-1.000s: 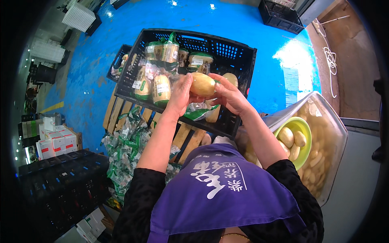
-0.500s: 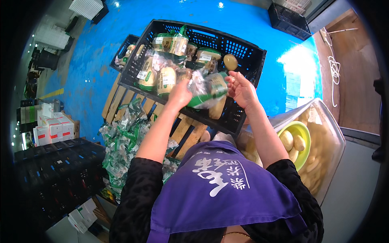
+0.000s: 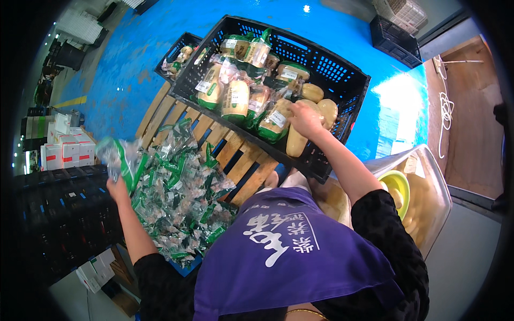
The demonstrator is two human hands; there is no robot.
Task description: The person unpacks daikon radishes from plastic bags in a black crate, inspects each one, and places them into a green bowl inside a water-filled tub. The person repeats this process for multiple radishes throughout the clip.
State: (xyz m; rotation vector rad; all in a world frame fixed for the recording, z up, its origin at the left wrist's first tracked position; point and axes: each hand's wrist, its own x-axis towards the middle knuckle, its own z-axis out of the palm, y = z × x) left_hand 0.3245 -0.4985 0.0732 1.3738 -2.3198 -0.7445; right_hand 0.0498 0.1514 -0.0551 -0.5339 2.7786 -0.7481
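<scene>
My left hand (image 3: pixel 119 188) is out at the left, closed on a clear plastic bag (image 3: pixel 119 156) with a green band. The bag is smeared by motion, and whether it is empty I cannot tell. Below and beside it lies a heap of similar green-and-clear bags (image 3: pixel 179 192). My right hand (image 3: pixel 308 120) is in the big black crate (image 3: pixel 326 53), its fingers curled over pale oblong root vegetables (image 3: pixel 295 143) that lie bare at the right end. Next to it sits a packed bag (image 3: pixel 274 120) with a white label, and several more packed bags (image 3: pixel 235 101) stand in rows.
A slatted wooden pallet (image 3: pixel 225 140) lies under the crate. A smaller black crate (image 3: pixel 179 53) stands behind it at the left. To my right is a large pale tub (image 3: pixel 436 187) with a yellow-green bowl (image 3: pixel 404 187) in it. Stacked black crates (image 3: pixel 64 208) line the left side.
My left hand has moved from the crate far left with a bag. The packed bag that was between my hands now sits in the crate. My right hand has lowered onto the root vegetables.
</scene>
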